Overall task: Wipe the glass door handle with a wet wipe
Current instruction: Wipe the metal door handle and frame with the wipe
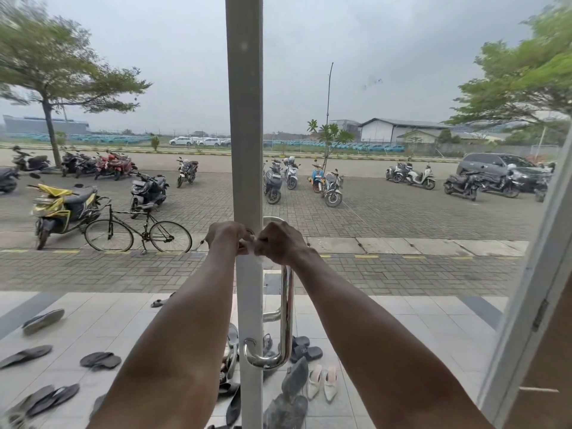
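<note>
A shiny steel door handle point(286, 308) runs vertically on the glass door, just right of the white door frame point(246, 119). Both my arms reach forward to its upper end. My left hand point(227, 238) and my right hand point(281, 243) are closed together on a small white wet wipe point(256, 249), pinched between them in front of the frame. The wipe is mostly hidden by my fingers. My right hand covers the top bend of the handle; whether the wipe touches the metal I cannot tell.
The door's hinged edge and a white side frame point(532, 305) stand at the right. Through the glass lie several sandals and shoes point(322, 382) on the tiled porch, a bicycle point(137, 232) and parked motorbikes beyond.
</note>
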The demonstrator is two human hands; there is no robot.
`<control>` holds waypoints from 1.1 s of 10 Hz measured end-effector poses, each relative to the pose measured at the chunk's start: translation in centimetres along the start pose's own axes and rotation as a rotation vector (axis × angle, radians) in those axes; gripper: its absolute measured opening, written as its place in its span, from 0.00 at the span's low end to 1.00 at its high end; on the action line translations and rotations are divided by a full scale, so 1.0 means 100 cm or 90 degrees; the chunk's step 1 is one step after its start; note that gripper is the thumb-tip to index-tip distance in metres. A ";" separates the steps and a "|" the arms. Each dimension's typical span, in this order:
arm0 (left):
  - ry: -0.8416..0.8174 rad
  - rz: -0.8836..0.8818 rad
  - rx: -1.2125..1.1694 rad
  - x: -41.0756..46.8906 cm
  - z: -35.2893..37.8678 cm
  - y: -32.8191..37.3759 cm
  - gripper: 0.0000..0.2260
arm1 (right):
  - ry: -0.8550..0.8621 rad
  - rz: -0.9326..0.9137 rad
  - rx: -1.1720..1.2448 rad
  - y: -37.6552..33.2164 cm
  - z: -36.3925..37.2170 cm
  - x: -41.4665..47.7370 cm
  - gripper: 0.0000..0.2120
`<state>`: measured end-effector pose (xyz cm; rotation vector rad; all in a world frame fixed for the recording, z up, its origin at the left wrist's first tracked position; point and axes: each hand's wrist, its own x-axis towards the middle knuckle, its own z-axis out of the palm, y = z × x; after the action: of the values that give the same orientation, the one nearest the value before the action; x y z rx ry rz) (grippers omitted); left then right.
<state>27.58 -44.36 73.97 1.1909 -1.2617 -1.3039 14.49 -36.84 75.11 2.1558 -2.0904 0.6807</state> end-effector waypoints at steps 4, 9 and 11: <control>0.198 -0.106 0.093 0.042 0.009 -0.005 0.27 | 0.047 0.004 -0.002 -0.013 0.016 0.010 0.15; 0.106 -0.110 0.072 0.018 -0.002 0.006 0.26 | -0.011 0.011 0.004 -0.004 -0.001 0.006 0.12; 0.142 -0.084 0.083 0.008 -0.001 0.007 0.23 | 0.021 -0.006 0.036 0.000 0.006 0.007 0.10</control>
<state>27.56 -45.18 74.66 1.4909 -1.1345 -1.1584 14.64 -37.68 74.85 2.1672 -2.0677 0.7775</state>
